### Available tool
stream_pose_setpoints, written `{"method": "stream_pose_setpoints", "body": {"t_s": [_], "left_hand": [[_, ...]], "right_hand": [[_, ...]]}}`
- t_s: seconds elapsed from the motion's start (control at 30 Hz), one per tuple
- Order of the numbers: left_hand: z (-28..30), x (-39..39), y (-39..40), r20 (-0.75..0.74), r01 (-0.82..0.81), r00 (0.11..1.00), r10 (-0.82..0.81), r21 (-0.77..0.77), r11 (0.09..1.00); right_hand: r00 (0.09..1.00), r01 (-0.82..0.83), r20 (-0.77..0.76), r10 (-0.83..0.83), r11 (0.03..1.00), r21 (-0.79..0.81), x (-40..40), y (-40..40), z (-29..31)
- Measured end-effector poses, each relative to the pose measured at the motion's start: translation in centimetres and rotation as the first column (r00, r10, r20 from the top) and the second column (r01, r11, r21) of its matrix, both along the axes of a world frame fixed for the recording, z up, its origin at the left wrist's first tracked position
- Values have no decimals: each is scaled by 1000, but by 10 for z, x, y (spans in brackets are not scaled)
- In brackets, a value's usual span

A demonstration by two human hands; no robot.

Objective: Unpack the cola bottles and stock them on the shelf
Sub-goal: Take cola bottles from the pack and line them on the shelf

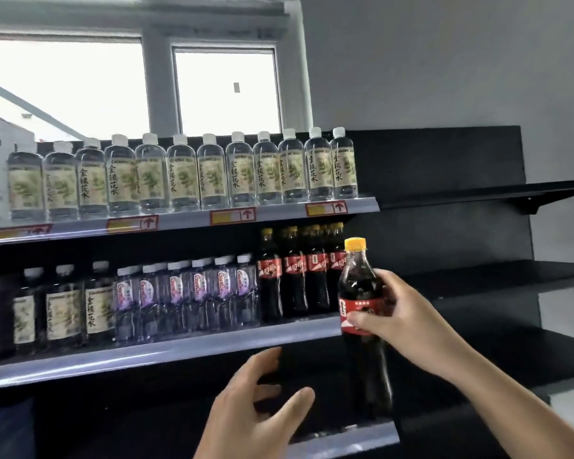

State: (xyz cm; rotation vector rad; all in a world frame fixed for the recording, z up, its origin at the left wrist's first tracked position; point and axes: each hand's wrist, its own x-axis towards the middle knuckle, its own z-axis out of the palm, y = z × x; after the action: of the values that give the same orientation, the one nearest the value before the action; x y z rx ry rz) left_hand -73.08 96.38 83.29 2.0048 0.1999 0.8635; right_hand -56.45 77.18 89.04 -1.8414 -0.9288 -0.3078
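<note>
My right hand (400, 321) grips a cola bottle (362, 326) with a yellow cap and red label, held upright in front of the right end of the middle shelf (166, 354). Several cola bottles (299, 276) stand in rows at that shelf's right end, just left of the held bottle. My left hand (249, 409) hovers lower down with relaxed, spread fingers and holds nothing, in front of the dark bottom shelf.
Clear water bottles (179, 175) with green labels line the top shelf (193, 223). Purple-labelled water bottles (186, 293) and more green-labelled ones fill the middle shelf's left. Bare black shelves (497, 273) extend to the right. A window is behind.
</note>
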Motion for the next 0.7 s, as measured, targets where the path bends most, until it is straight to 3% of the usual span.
{"method": "stream_pose_setpoints", "body": {"t_s": [0.13,0.3,0.7], "left_hand": [[0,71,3,17,-58,998,59,-78,995],[11,165,-4,20,-40,999,42,-89,995],[21,265,-19,-2,-82,997,83,-134,988]], "right_hand": [[996,86,25,-86,996,-2,112,-15,10],[997,73,9,-73,997,31,232,-20,24],[999,-30,-19,30,999,27,396,41,36]]}}
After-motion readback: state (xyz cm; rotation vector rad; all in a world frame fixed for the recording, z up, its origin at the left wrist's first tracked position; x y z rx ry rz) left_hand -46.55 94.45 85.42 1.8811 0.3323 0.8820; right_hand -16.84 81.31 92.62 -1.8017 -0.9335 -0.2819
